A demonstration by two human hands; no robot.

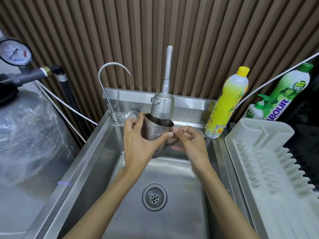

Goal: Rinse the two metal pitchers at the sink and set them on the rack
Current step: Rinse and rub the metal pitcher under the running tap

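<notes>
One metal pitcher (156, 131) is held over the steel sink (96, 152), right under the spray head of the flexible faucet (162, 104). It tilts slightly, its open mouth up against the spray head. My left hand (138, 144) wraps around the pitcher's body from the left. My right hand (188, 140) is at the pitcher's right side, fingers pinched on its handle, which is mostly hidden. I see no second pitcher. The white dish rack (269, 169) stands to the right of the sink with nothing in it.
A thin gooseneck tap (107, 87) stands at the sink's back left, a loose strainer (131, 115) beside it. A yellow (226, 104) and a green detergent bottle (283, 94) stand at the back right. A tank with a pressure gauge (14, 51) fills the left. The drain (154, 197) is open.
</notes>
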